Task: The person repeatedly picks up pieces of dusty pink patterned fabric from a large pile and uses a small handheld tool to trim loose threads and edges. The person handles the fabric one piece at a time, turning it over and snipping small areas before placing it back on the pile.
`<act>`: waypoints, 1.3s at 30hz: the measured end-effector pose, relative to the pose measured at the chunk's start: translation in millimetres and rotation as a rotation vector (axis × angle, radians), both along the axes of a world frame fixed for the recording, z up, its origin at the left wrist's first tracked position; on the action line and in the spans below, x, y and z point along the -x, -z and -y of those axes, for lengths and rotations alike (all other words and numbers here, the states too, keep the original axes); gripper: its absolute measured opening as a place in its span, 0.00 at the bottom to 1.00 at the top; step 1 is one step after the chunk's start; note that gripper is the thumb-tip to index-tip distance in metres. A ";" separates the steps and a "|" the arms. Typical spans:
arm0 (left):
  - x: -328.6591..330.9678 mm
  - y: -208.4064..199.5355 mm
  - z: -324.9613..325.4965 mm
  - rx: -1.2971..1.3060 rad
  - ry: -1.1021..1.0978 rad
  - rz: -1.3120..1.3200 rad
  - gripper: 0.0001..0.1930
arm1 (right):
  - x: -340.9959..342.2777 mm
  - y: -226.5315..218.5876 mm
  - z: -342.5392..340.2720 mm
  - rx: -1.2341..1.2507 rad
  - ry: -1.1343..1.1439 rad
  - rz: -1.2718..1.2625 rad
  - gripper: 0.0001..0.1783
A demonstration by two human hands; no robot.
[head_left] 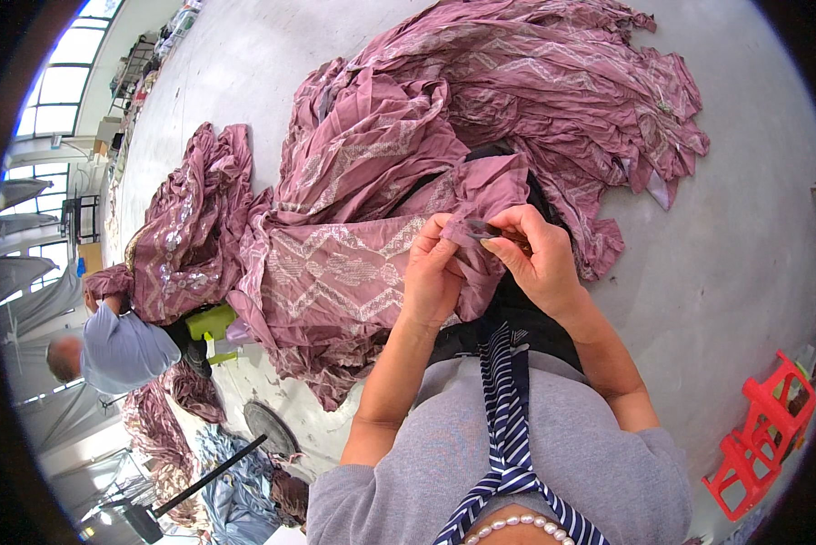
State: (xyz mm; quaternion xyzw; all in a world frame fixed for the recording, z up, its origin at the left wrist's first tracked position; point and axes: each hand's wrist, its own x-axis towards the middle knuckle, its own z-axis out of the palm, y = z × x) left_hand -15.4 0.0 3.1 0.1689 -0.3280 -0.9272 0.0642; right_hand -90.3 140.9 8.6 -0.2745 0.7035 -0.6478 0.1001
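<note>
A long mauve fabric point(335, 268) with pale, shiny zigzag patterns lies across my lap and spreads over the floor in front of me. Between finger and thumb, my left hand point(432, 272) pinches a gathered bit of its edge. Close beside it, my right hand point(540, 254) is closed around a small dark pointed tool point(482, 227) that looks like thread snips. Its tip meets the pinched cloth, and the rest is hidden in my fingers.
To the left, a person point(126, 350) in a light blue shirt handles more mauve cloth beside a lime-green stool point(211, 322). A black pole point(210, 477) with a round base stands lower left. Red plastic stools point(761, 436) are at the lower right.
</note>
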 end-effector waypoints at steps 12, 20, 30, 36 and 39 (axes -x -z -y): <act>-0.8 -3.2 -2.7 0.205 0.046 -0.027 0.04 | 16.8 -4.7 -5.7 0.278 -0.074 0.289 0.20; -4.9 1.5 2.7 0.272 0.102 0.048 0.03 | 16.5 -1.2 -2.3 0.242 0.046 0.279 0.06; -0.1 1.7 13.2 0.086 0.020 -0.033 0.03 | 41.8 33.1 -40.3 -0.176 0.298 0.022 0.20; -0.5 -6.5 9.3 0.075 -0.046 0.063 0.03 | 4.4 6.6 -5.1 -0.054 -0.026 0.107 0.13; 0.5 -8.8 8.8 0.055 -0.072 0.088 0.03 | 5.4 8.6 -1.0 0.031 -0.089 0.204 0.11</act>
